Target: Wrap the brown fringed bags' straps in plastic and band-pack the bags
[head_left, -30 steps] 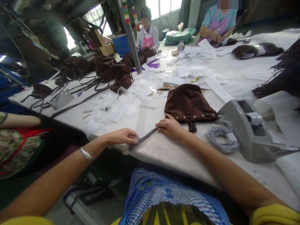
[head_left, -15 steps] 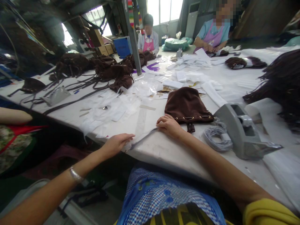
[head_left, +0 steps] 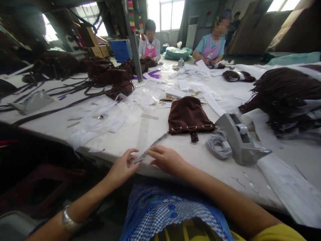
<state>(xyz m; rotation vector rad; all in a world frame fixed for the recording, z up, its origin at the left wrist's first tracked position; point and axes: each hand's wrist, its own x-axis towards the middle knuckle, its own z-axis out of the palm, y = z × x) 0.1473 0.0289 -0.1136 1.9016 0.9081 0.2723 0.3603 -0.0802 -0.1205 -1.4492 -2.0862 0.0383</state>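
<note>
A dark brown drawstring pouch [head_left: 189,115] lies on the table, its eyelet edge towards me and a short tassel [head_left: 194,137] hanging from it. From its left corner a thin strap [head_left: 159,139], which looks wrapped in clear film, runs down to the table's front edge. My left hand [head_left: 122,167] has the strap's near end between thumb and fingers. Just to the right, my right hand [head_left: 169,159] lies palm down, its fingertips closed on the strap. The right fingertips partly cover the strap.
A grey tape dispenser [head_left: 235,137] and a coiled grey cord [head_left: 219,145] stand right of the pouch. Clear plastic bags [head_left: 100,117] lie at left, brown bags [head_left: 107,73] behind them. Brown fringed material [head_left: 288,90] is piled at right. Two people work across the table by a metal post [head_left: 135,43].
My right hand has slid from beside the pouch down along the strap towards my left hand. My left hand has closed around the strap's near end. The view has shifted right.
</note>
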